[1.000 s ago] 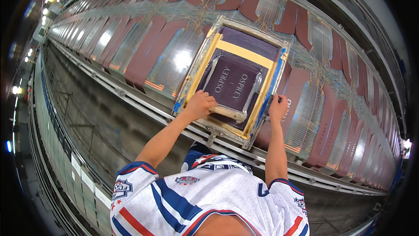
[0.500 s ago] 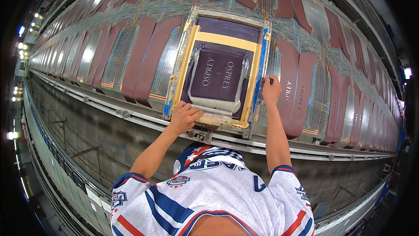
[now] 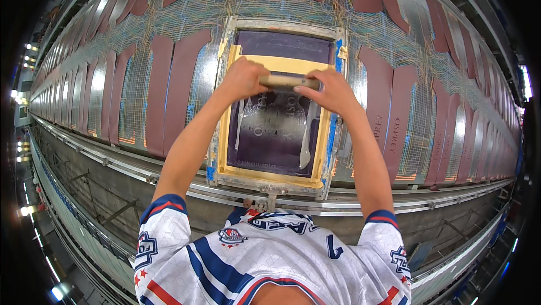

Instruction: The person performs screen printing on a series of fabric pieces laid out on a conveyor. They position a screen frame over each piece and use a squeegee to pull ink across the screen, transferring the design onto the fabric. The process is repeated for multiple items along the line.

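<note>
My left hand and my right hand both grip a squeegee, one at each end of its pale rounded handle. It lies across the upper part of a screen printing frame, just below a wide strip of yellow masking tape. The blade is hidden under the handle. Beneath the squeegee, the dark mesh shows blurred lettering and wet speckles. A glossy streak of ink runs down the mesh's right side, with a thinner one on the left.
Maroon cut panels lie in rows along the long table to both sides and behind. Several panels right of the frame bear lettering. A metal rail runs along the table's near edge. Lines criss-cross the tabletop between rows.
My left hand has left the frame's lower left corner and my right hand its right edge. Both now hold the squeegee near the top. The pale ink band across the mesh's bottom is gone.
</note>
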`<action>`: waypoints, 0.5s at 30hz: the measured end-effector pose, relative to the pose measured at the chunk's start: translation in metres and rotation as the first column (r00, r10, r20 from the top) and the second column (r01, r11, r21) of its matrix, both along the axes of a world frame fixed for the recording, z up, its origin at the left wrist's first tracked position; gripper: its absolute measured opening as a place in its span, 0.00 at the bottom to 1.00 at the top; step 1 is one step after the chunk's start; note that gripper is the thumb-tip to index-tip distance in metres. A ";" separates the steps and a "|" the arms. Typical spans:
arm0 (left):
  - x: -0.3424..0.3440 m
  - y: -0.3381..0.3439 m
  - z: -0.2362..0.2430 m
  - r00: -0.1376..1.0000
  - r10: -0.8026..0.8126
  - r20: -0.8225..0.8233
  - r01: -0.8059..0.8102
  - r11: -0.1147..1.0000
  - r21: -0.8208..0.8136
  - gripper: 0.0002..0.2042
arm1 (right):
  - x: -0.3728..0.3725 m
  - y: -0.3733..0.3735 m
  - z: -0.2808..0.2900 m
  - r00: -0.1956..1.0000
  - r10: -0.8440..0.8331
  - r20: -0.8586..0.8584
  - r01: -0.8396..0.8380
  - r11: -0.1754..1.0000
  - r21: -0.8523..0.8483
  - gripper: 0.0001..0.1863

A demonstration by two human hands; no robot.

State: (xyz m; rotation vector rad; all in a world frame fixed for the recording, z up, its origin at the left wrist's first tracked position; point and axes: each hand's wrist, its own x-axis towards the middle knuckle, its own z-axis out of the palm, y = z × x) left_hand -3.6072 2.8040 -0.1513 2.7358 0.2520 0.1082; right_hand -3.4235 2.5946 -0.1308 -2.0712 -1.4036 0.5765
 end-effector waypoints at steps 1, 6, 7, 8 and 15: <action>0.009 0.007 -0.001 1.000 0.004 -0.015 -0.005 1.000 -0.024 0.13 | 0.001 0.017 -0.001 0.988 0.069 0.140 -0.058 0.995 -0.081 0.22; 0.008 -0.012 -0.008 0.996 0.028 0.080 -0.034 0.997 0.072 0.12 | -0.003 0.023 -0.035 0.964 0.135 0.228 -0.094 0.979 -0.182 0.17; -0.006 -0.024 -0.012 0.993 0.035 0.110 -0.040 0.998 0.044 0.10 | -0.019 0.009 -0.037 0.957 0.139 0.253 -0.101 0.982 -0.158 0.16; -0.028 -0.042 -0.014 0.995 0.040 0.089 -0.046 0.997 0.062 0.10 | -0.038 -0.008 -0.038 0.950 0.141 0.278 -0.107 0.985 -0.134 0.16; -0.135 -0.136 0.001 0.999 0.031 -0.025 -0.032 0.998 -0.053 0.15 | -0.132 -0.100 -0.026 0.956 0.219 0.193 -0.223 0.975 0.000 0.16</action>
